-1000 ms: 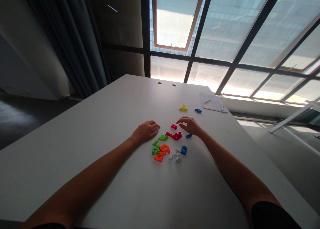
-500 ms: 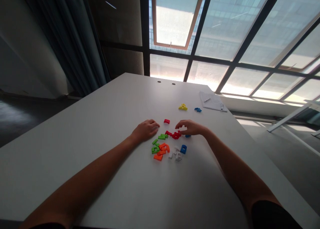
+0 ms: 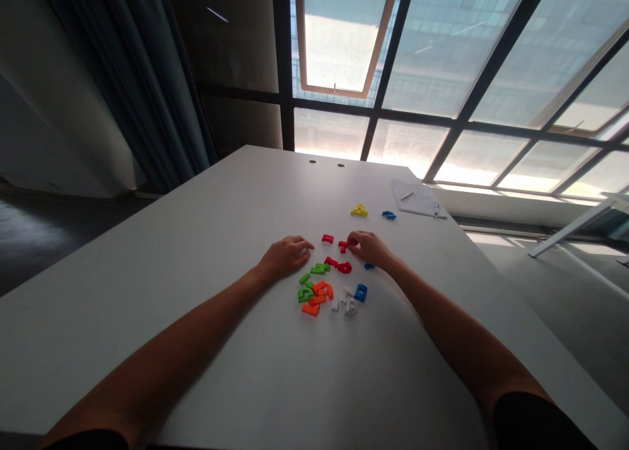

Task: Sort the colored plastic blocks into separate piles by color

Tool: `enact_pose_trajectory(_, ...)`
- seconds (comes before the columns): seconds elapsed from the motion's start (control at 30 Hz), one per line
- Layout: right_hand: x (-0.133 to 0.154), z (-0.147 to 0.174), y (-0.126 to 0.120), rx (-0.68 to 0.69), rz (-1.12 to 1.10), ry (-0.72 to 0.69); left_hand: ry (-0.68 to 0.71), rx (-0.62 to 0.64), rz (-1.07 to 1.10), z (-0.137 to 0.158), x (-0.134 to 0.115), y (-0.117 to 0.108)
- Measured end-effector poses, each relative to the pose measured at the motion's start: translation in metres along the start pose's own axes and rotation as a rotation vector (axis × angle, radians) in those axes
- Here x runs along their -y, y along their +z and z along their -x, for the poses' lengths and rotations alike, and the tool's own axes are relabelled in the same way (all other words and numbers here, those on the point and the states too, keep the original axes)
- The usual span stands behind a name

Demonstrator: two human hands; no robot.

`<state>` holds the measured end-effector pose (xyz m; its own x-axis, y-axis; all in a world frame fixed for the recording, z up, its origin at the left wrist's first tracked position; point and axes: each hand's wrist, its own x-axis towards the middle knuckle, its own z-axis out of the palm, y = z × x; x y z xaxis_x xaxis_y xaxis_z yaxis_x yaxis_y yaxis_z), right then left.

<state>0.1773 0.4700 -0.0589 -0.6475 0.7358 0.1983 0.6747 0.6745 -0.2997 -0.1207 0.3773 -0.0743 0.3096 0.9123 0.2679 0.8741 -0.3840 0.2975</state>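
From where I stand, the weak point is that grip: the right hand (image 3: 369, 245) pinches a small red piece (image 3: 343, 245) by one end only, so it could swivel or slip away if the fingertips press unevenly. A blue piece (image 3: 368, 266) sits by the wrist (half hidden from here), and a low sweep might drag it along. The left hand (image 3: 287, 255) lies on the white table (image 3: 230, 234), fingers loosely apart, holding nothing, near some green pieces (image 3: 319, 268). The small red piece is beyond two red ones (image 3: 344, 267) and right of a lone red block (image 3: 327, 238); it looks bright and angular, with a stub jutting towards the person
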Motion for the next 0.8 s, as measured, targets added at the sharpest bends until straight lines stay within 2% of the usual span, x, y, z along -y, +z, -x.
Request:
enact_pose_trajectory(0.23,0.006,0.000,0.003,-0.041,0.067,-0.087,0.066,-0.016,0.085,-0.032,0.002,0.003)
enact_pose_trajectory(0.43,0.012,0.006,0.001,-0.037,0.091,-0.079,0.089,-0.033,0.146,-0.065,-0.006,0.018)
enact_pose_trajectory(0.6,0.021,0.007,0.002,-0.056,0.162,-0.082,0.095,-0.063,0.207,-0.063,-0.011,0.029)
enact_pose_trajectory(0.8,0.023,0.005,0.008,-0.075,0.210,-0.010,0.153,-0.028,0.209,-0.055,-0.015,0.024)
